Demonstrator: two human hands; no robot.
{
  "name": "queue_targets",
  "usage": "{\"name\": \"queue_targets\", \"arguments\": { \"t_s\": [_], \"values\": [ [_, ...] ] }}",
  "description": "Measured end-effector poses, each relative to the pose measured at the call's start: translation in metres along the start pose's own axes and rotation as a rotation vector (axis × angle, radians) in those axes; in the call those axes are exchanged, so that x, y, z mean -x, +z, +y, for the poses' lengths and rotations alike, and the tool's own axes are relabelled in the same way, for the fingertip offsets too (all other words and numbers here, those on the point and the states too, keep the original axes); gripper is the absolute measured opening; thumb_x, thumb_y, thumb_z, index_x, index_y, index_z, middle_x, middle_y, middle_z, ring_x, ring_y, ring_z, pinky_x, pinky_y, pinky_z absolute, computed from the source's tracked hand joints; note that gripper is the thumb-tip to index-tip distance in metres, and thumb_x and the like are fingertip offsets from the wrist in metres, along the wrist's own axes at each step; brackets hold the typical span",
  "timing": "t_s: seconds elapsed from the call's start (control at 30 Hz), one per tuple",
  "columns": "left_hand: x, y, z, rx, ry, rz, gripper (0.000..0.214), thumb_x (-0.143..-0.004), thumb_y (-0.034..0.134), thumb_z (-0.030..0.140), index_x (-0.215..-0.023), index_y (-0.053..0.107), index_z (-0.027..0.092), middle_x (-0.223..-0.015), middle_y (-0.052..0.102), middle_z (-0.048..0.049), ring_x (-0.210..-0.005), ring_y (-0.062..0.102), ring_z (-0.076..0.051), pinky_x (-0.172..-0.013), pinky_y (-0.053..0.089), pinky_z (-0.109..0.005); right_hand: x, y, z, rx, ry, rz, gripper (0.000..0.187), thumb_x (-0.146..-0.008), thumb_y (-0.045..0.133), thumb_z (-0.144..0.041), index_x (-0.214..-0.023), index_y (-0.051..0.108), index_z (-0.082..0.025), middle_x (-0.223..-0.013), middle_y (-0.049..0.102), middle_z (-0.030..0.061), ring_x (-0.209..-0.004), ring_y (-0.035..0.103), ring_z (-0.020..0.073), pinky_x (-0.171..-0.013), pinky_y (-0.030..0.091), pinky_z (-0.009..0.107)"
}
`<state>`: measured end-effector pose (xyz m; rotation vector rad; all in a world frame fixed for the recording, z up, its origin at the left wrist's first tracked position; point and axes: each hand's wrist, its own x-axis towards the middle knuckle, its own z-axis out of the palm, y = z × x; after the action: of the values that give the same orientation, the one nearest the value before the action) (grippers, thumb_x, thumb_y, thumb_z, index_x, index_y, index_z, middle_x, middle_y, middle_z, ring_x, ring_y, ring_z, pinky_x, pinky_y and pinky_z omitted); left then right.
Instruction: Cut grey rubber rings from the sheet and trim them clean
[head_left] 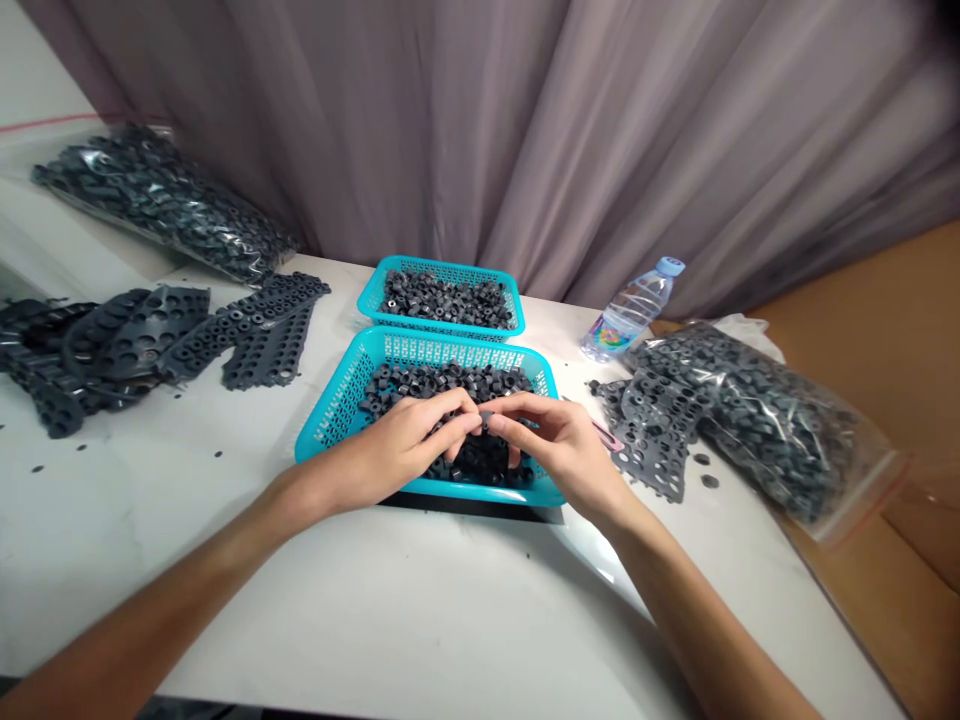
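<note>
My left hand (424,432) and my right hand (551,435) meet above the nearer turquoise basket (319,425). Between their fingertips is a small black rubber piece (486,420), pinched from both sides; the fingers partly cover it. Many loose black ring-shaped rubber pieces (420,380) fill the basket below. Behind it stands a second turquoise basket (517,300), also holding a heap of black rubber pieces (442,300).
Perforated black rubber sheets (274,350) and strips lie left, another punched sheet (652,455) right. Bags of black pieces rest at the back left (165,200) and right (765,420). A water bottle (634,310) stands near the grey curtain (450,130). Small black discs (709,482) dot the white table (337,600).
</note>
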<state>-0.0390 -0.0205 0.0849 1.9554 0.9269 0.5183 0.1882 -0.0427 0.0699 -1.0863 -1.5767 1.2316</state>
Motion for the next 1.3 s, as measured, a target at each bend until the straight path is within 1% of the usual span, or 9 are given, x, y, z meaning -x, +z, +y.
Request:
{"name": "queue_targets", "arguments": {
  "t_s": [0.17,0.47,0.57,0.67,0.73,0.93,1.07,1.2,1.3],
  "values": [
    [-0.001,0.003,0.001,0.029,0.007,0.004,0.037,-0.111,0.042,0.050,-0.092,0.059,0.023,-0.079,0.062,0.0018,-0.073,0.056,-0.017,-0.069,0.039,-0.028,0.000,0.000,-0.001,0.029,-0.020,0.000,0.022,-0.097,0.075,-0.037,-0.113,0.086,-0.028,-0.094,0.076,0.0035,-0.067,0.059,0.0133,-0.059,0.055,0.026],
    [-0.003,0.003,-0.007,0.123,0.015,0.000,0.037,-0.110,0.043,0.050,-0.091,0.058,0.023,-0.081,0.061,0.0011,-0.081,0.057,-0.018,-0.076,0.041,-0.030,0.001,-0.001,-0.002,0.025,-0.048,-0.054,0.025,-0.101,0.070,-0.038,-0.118,0.085,-0.027,-0.088,0.069,0.0044,-0.077,0.062,0.0164,-0.059,0.056,0.026],
    [-0.004,0.002,-0.009,0.190,0.023,0.006,0.038,-0.109,0.046,0.051,-0.090,0.059,0.022,-0.081,0.061,0.0002,-0.081,0.057,-0.019,-0.077,0.042,-0.030,0.002,-0.001,-0.003,0.028,-0.047,-0.080,0.030,-0.101,0.069,-0.041,-0.124,0.082,-0.027,-0.094,0.070,0.0053,-0.079,0.063,0.0166,-0.061,0.056,0.027],
    [-0.005,0.000,-0.008,0.250,0.015,0.009,0.036,-0.108,0.048,0.051,-0.091,0.060,0.021,-0.080,0.059,0.0006,-0.076,0.053,-0.017,-0.071,0.040,-0.029,0.004,0.000,-0.005,0.050,-0.040,-0.087,0.035,-0.097,0.075,-0.041,-0.129,0.080,-0.027,-0.106,0.073,0.0067,-0.085,0.064,0.0173,-0.063,0.057,0.027],
    [-0.005,0.000,-0.007,0.287,-0.006,-0.005,0.036,-0.108,0.049,0.051,-0.092,0.060,0.021,-0.079,0.058,0.0014,-0.071,0.050,-0.015,-0.065,0.038,-0.027,0.004,0.001,-0.004,0.063,-0.035,-0.060,0.036,-0.095,0.079,-0.041,-0.128,0.080,-0.027,-0.107,0.074,0.0068,-0.087,0.065,0.0181,-0.063,0.057,0.026],
    [-0.006,0.002,-0.007,0.359,-0.043,-0.054,0.036,-0.108,0.049,0.051,-0.094,0.061,0.020,-0.074,0.055,0.0028,-0.066,0.046,-0.013,-0.058,0.034,-0.025,0.003,0.002,0.001,-0.034,0.012,-0.008,0.025,-0.096,0.076,-0.043,-0.110,0.085,-0.024,-0.083,0.072,0.0031,-0.070,0.061,0.0149,-0.057,0.054,0.025],
    [-0.008,-0.002,-0.011,0.416,-0.087,0.021,0.037,-0.106,0.053,0.052,-0.092,0.061,0.019,-0.074,0.053,0.0026,-0.065,0.044,-0.012,-0.057,0.033,-0.024,0.003,0.002,0.003,-0.048,0.026,0.007,0.026,-0.095,0.077,-0.046,-0.103,0.084,-0.022,-0.080,0.071,0.0026,-0.068,0.061,0.0146,-0.056,0.053,0.025],
    [-0.012,-0.004,-0.013,0.498,-0.132,0.118,0.036,-0.106,0.052,0.048,-0.089,0.060,0.017,-0.072,0.050,0.0025,-0.061,0.040,-0.010,-0.054,0.029,-0.022,0.004,0.005,0.003,0.007,-0.038,0.112,0.027,-0.097,0.074,-0.046,-0.095,0.081,-0.020,-0.078,0.069,0.0024,-0.063,0.060,0.0136,-0.055,0.051,0.026],
    [-0.013,0.000,-0.012,0.581,-0.150,0.137,0.035,-0.107,0.050,0.047,-0.091,0.059,0.017,-0.071,0.048,0.0032,-0.057,0.034,-0.009,-0.051,0.024,-0.022,0.007,0.010,0.002,0.129,-0.081,0.170,0.027,-0.102,0.068,-0.043,-0.107,0.081,-0.020,-0.080,0.069,0.0030,-0.062,0.060,0.0133,-0.055,0.051,0.027]
  ]
}}
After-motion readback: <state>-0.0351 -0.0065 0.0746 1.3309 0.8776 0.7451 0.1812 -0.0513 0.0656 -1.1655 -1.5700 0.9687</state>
